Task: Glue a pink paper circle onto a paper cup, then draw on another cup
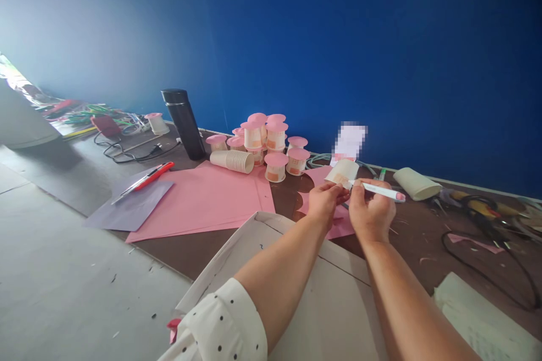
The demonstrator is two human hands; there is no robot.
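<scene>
My left hand (325, 198) is closed around a small paper cup (342, 172), held tilted above the brown table (212, 254). My right hand (371, 210) grips a white marker with a pink cap (381, 192), its tip against the cup. Both hands hover over pink paper (203, 197) with round cut-outs. Just behind them stand several paper cups topped with pink discs (271, 144), and a stack of plain cups (232, 160) lies on its side.
A black flask (184, 123) stands at the back by the blue wall. Red-handled scissors (148, 177) lie on a purple sheet (131, 203). A cardboard box (330, 293) is under my forearms. Black cables and a tool (486, 214) lie right, another cup stack (417, 183) nearby.
</scene>
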